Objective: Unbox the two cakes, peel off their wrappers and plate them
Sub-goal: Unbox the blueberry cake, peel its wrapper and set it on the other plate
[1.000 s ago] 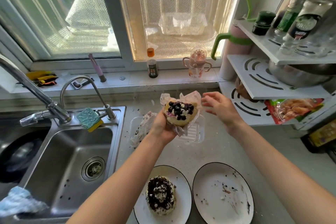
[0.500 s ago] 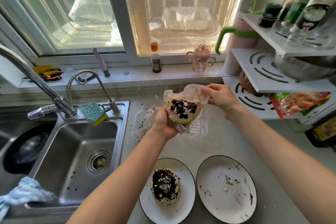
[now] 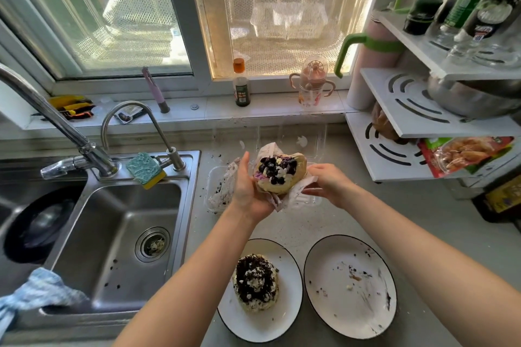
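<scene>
My left hand (image 3: 248, 189) cups a blueberry-topped cake (image 3: 279, 173) from below, above the counter. The cake's white paper wrapper (image 3: 293, 196) hangs loose under and beside it, and my right hand (image 3: 328, 182) pinches its right edge, pulled down and outward. On the left white plate (image 3: 287, 310) sits a cake (image 3: 256, 282) with dark crumbs and cream, unwrapped. Beside it, the right white plate (image 3: 349, 287) carries only crumbs and smears. The clear plastic cake box (image 3: 217, 189) lies open behind my hands, with a crumpled used wrapper (image 3: 225, 186) in it.
A steel sink (image 3: 118, 234) with two taps and a sponge (image 3: 145, 169) fills the left. A blue cloth (image 3: 36, 293) hangs over its front edge. A white tiered rack (image 3: 417, 121) with bottles and a bowl stands right. A small bottle (image 3: 241, 83) and a cup are on the sill.
My right hand reached the wrapper, took hold of its edge and drew it down to the right of the cake. The cake in my left hand tilted slightly.
</scene>
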Motion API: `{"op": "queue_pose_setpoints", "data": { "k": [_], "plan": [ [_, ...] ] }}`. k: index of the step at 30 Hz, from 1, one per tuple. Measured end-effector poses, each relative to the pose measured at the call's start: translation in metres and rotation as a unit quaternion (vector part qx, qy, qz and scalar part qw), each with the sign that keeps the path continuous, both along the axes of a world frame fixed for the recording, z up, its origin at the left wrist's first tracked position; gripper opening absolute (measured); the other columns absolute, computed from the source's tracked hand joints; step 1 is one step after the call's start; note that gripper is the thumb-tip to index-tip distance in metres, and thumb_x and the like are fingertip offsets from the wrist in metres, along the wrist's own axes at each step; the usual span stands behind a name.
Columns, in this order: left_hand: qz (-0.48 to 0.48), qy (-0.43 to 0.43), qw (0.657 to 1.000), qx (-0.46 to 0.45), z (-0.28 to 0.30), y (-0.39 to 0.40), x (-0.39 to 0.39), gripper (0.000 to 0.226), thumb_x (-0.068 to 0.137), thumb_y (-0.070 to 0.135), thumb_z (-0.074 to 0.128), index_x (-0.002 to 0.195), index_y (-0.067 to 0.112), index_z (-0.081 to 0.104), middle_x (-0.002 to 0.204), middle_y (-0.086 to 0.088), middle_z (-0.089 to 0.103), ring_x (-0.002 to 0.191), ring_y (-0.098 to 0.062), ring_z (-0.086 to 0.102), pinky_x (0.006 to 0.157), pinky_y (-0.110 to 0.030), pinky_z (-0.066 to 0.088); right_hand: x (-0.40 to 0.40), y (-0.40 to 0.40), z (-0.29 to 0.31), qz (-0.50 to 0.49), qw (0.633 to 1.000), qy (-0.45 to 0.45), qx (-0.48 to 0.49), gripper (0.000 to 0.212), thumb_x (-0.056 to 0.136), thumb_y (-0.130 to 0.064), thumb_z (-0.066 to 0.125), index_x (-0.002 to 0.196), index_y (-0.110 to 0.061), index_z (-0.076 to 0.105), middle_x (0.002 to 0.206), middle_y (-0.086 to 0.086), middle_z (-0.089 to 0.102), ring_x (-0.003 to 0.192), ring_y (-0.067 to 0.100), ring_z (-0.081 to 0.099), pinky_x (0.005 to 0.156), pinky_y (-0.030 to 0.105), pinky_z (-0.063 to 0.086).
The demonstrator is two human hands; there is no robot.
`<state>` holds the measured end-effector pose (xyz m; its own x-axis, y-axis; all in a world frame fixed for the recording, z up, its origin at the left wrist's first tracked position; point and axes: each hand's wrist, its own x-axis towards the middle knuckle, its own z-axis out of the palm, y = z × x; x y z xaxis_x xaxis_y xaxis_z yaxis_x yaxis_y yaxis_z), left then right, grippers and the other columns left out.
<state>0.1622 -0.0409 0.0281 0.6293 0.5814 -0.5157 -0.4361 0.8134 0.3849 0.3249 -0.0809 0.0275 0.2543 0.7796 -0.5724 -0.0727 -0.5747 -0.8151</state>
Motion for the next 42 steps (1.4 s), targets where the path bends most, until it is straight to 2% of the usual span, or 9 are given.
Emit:
{"op": "queue_pose_setpoints", "data": {
  "k": [2,5,8,16,24,26,28,33,42],
  "plan": [
    [0.012,0.002,1.000,0.003,-0.003,0.001,-0.001,0.079,0.088,0.067,0.035,0.131,0.004,0.055,0.134,-0.026,0.055,0.124,-0.038,0.052,0.105,-0.049,0.042,-0.002,-0.004,0.002,-0.049,0.996,0.074,-0.005,0.038,0.095,-0.036,0.048,0.115,-0.005,0.055,0.112,0.020,0.062,0.089,0.028,0.066,0.064,0.033,0.058],
    [0.034,-0.003,0.999,0.005,-0.007,0.005,-0.001,0.076,0.087,0.064,0.039,0.135,0.005,0.051,0.136,-0.025,0.053,0.127,-0.040,0.050,0.111,-0.051,0.035,-0.002,-0.012,0.011,-0.091,0.980,0.176,-0.004,0.053,0.095,-0.053,0.032,0.116,-0.006,0.045,0.110,0.021,0.057,0.095,0.035,0.064,0.076,0.044,0.057],
    [0.063,0.007,0.998,0.018,-0.010,0.011,0.001,0.071,0.088,0.060,0.042,0.133,0.007,0.054,0.137,-0.024,0.053,0.129,-0.040,0.048,0.113,-0.052,0.032,-0.003,-0.020,0.016,-0.077,0.985,0.154,-0.024,0.062,0.093,-0.057,0.035,0.118,-0.002,0.048,0.113,0.022,0.059,0.099,0.035,0.065,0.078,0.044,0.057],
    [0.082,0.014,0.995,0.059,-0.012,0.019,0.013,0.073,0.084,0.053,0.058,0.137,0.004,0.048,0.140,-0.023,0.050,0.131,-0.038,0.047,0.113,-0.051,0.033,-0.009,-0.023,0.023,-0.079,0.993,0.084,-0.013,0.039,0.092,-0.042,0.051,0.097,-0.005,0.062,0.106,0.015,0.066,0.101,0.027,0.063,0.087,0.041,0.055],
    [0.074,0.028,0.994,0.076,-0.004,0.017,0.016,0.069,0.088,0.049,0.056,0.136,0.000,0.048,0.142,-0.022,0.048,0.125,-0.035,0.049,0.116,-0.047,0.029,-0.019,-0.011,0.015,-0.182,0.976,0.111,0.043,0.009,0.090,-0.015,0.057,0.085,-0.009,0.062,0.083,0.008,0.062,0.081,0.020,0.061,0.074,0.033,0.056],
    [0.076,0.016,0.994,0.076,0.000,0.017,0.016,0.070,0.087,0.050,0.056,0.137,0.000,0.048,0.142,-0.022,0.049,0.125,-0.033,0.051,0.111,-0.043,0.038,-0.022,-0.008,0.010,-0.203,0.973,0.104,0.048,0.012,0.091,-0.013,0.055,0.080,-0.009,0.060,0.078,0.006,0.060,0.076,0.019,0.060,0.074,0.035,0.055],
    [0.076,0.013,0.994,0.076,0.004,0.019,0.015,0.066,0.089,0.051,0.053,0.133,0.001,0.050,0.134,-0.018,0.054,0.112,-0.028,0.059,0.092,-0.034,0.055,-0.027,-0.004,0.004,-0.209,0.973,0.083,0.042,0.015,0.092,-0.012,0.053,0.079,-0.009,0.060,0.081,0.007,0.060,0.077,0.020,0.061,0.075,0.036,0.056],
    [0.075,0.030,0.992,0.092,0.007,0.023,0.013,0.070,0.087,0.055,0.052,0.137,0.006,0.050,0.140,-0.017,0.050,0.115,-0.028,0.054,0.110,-0.037,0.034,-0.034,0.007,-0.019,-0.167,0.986,0.010,0.010,0.012,0.093,-0.014,0.049,0.085,-0.010,0.058,0.098,0.013,0.062,0.086,0.024,0.061,0.080,0.039,0.054],
    [0.023,0.041,0.994,0.099,0.002,0.028,-0.003,0.073,0.089,0.066,0.031,0.116,0.007,0.063,0.108,-0.019,0.071,0.102,-0.031,0.063,0.093,-0.040,0.048,0.003,0.023,-0.003,0.062,0.998,0.017,-0.019,0.012,0.090,-0.005,0.054,0.098,-0.004,0.063,0.096,0.010,0.067,0.089,0.022,0.063,0.085,0.035,0.053]
  ]
}}
